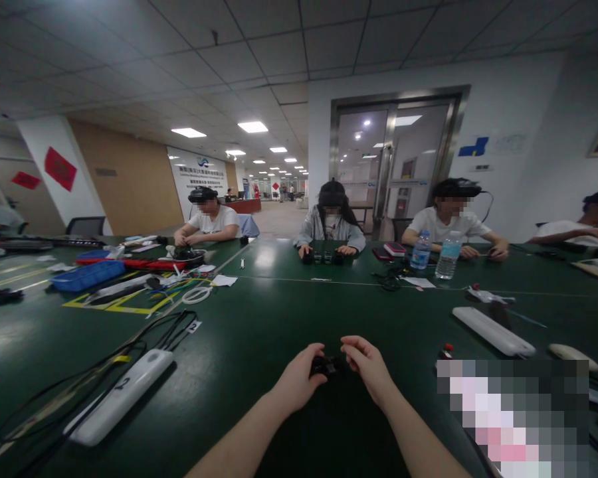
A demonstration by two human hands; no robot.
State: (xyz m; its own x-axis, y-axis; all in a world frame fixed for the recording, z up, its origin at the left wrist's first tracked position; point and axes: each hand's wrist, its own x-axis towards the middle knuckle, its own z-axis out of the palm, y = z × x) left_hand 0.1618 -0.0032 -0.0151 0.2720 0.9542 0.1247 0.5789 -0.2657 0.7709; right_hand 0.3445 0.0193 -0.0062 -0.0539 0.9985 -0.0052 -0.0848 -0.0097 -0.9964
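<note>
Fingers (315, 349) of the left hand (298, 377), state?

Curled, thumb and fingertips closed on one end of a small black part (331, 365). Dark on dark, can't make out its exact shape.

Right hand (371, 367)?

Just beside the part's other end, fingers bent toward the thumb. Can't tell if the tips meet or hold anything.

So the part sits where?

Between both hands, low over the green table (259, 312). Can't tell if it touches the top.

Next out?

Left: white power strip (122, 398) marked 2, lying slantwise, dark cables (142, 345) alongside. Right, bit farther: long white bar (493, 332), also slantwise.

Mid table?

Blue tray (88, 275) left, coiled white cord (196, 295) near it. Right: two water bottles, one with a label (420, 252), one clear (448, 257), side by side.

Far side?

Person opposite (313, 220), light jacket, dark headgear, hands on the table by small dark items (337, 258). White-shirted person on the left (224, 222), another on the right (451, 222).

Behind them?

Glass door (361, 156), metal frame; lettered wall (199, 176) farther left.
</note>
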